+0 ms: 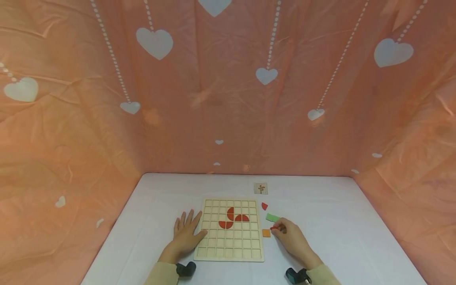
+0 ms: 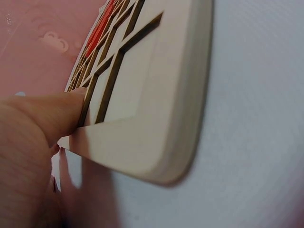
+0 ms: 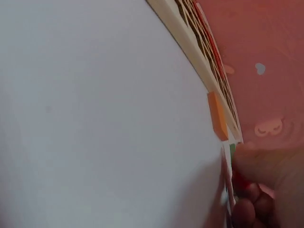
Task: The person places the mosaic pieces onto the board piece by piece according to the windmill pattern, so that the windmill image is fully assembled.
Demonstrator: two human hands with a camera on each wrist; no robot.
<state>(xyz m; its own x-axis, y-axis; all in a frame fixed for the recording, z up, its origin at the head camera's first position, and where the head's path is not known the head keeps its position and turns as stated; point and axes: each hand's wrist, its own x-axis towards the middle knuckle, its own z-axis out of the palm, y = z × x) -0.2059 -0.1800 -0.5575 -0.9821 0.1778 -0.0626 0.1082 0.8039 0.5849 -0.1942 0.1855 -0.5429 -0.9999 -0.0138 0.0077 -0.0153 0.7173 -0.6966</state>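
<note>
A wooden grid board [image 1: 210, 253] lies flat on the white table, with several red quarter-circle tiles [image 1: 230, 214] set in its middle squares. My left hand [image 1: 186, 236] rests at the board's left edge, fingers spread and straight, its thumb [image 2: 66, 107] over the frame. To the right of the board, my right hand [image 1: 293, 240] pinches a small red tile [image 1: 274, 228] between thumb and fingertips. Just left of those fingertips lies an orange square tile [image 1: 266, 233]. Green tiles [image 1: 272, 217] lie right beyond the hand, partly covered by it. Another red tile [image 1: 264, 206] sits farther back.
A small pattern card [image 1: 261, 188] with a red figure on a grid lies behind the board, to its right. The white table [image 1: 171, 188] is enclosed by an orange cloth [image 1: 228, 118] printed with white hearts.
</note>
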